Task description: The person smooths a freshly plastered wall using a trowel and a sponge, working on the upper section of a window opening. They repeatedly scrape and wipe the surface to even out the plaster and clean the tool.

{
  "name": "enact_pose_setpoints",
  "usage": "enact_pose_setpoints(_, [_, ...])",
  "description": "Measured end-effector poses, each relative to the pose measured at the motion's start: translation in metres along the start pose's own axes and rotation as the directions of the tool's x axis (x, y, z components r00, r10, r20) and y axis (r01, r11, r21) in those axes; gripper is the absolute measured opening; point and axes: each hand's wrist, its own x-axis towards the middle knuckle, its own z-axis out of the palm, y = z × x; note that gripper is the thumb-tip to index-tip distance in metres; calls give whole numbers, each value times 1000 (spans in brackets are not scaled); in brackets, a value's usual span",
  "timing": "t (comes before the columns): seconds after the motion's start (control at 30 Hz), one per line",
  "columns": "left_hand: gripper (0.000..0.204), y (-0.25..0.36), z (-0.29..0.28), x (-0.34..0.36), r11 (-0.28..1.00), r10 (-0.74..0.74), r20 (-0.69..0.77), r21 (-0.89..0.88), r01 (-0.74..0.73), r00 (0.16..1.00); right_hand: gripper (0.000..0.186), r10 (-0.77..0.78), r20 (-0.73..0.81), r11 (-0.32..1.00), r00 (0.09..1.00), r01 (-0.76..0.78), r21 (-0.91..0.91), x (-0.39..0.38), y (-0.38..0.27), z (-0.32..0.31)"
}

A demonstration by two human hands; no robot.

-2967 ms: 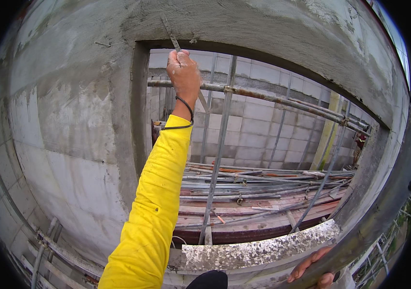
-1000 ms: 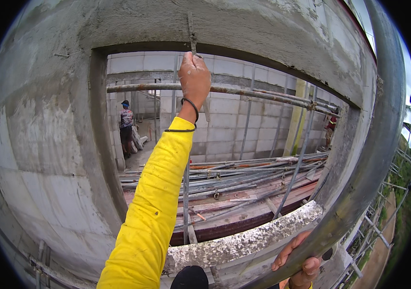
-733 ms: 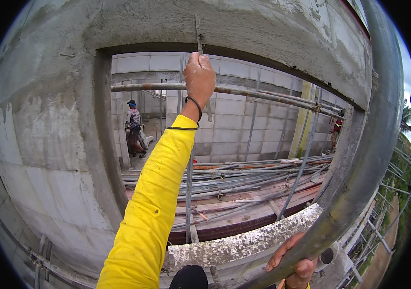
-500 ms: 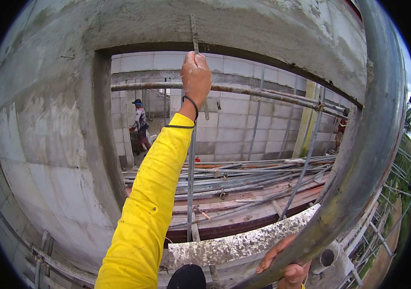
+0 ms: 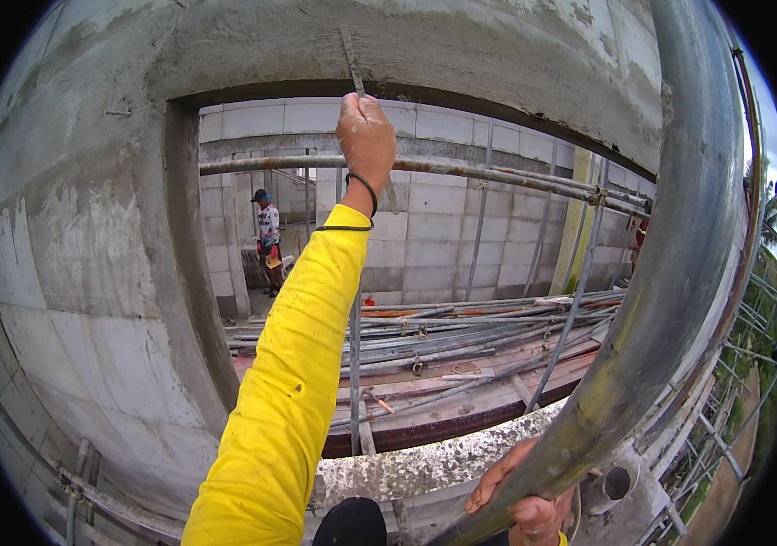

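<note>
L hand (image 5: 366,138) pinches strip (image 5: 350,56) at opening (image 5: 182,182) top; R hand (image 5: 538,519) clasps pipe (image 5: 625,391) to lower R. Render (image 5: 261,50) above apparently on; sill (image 5: 416,466) prob. unfinished.

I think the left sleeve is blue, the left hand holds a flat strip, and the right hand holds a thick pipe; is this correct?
Not quite: the left sleeve is yellow, as the head view shows. The left hand does hold the flat strip, and the right hand the thick pipe.
</note>
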Motion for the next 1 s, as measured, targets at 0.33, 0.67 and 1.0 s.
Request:
enact_pose_setpoints(0.33, [23, 13, 21, -15, 999, 0, 0, 45, 0, 1000, 62, -23, 67, 998, 998, 19, 60, 2, 1, -6])
enact_pose_setpoints(0.67, [24, 18, 41, -27, 1000, 23, 48, 17, -24, 999, 62, 27, -3, 997, 1000, -27, 73, -2, -2, 4])
enact_pose_setpoints(1.0, [23, 27, 57, -35, 999, -40, 130, 10, 39, 991, 62, -1, 13, 997, 1000, 0, 83, -4, 4, -5])
